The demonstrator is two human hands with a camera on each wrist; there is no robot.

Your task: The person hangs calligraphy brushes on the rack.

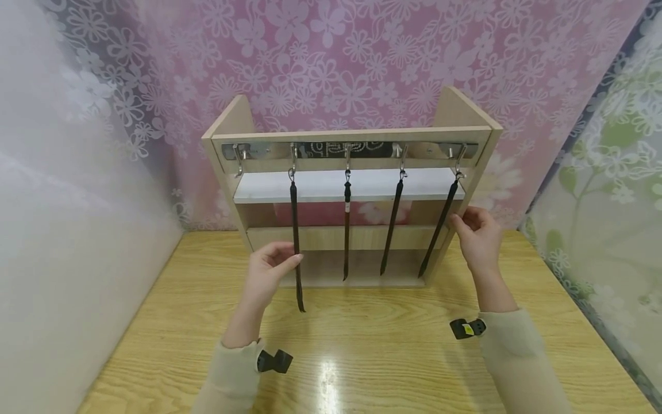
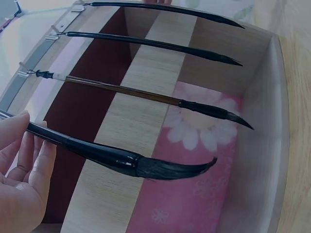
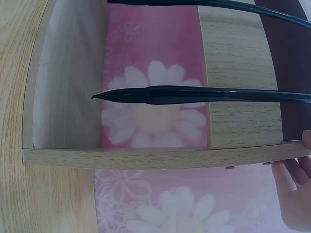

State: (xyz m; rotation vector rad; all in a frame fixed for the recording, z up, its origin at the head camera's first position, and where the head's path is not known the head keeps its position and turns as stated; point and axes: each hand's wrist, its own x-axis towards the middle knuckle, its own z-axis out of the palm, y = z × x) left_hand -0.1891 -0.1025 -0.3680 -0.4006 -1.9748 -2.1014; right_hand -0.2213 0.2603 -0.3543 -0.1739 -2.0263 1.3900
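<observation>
My left hand (image 1: 269, 270) pinches the handle of a black calligraphy brush (image 2: 102, 153) that hangs by its loop from a hook on the rack's left part. Its bristle tip, curved at the end, points down past the shelf's bottom edge. My right hand (image 1: 478, 236) holds the right side panel of the wooden shelf rack (image 3: 146, 159), thumb on the near side. Between the hands hang three more brushes: a brown-handled brush (image 1: 347, 230), a dark brush (image 1: 391, 230) and another dark brush (image 1: 438, 230) nearest the right hand.
A metal hook rail (image 1: 279, 151) runs across the rack's top front; its leftmost hook (image 1: 238, 161) bears no brush. Below it is a white shelf board (image 1: 320, 185). The rack stands on a wood-grain table (image 1: 362, 339) against a pink flowered backdrop (image 1: 341, 63).
</observation>
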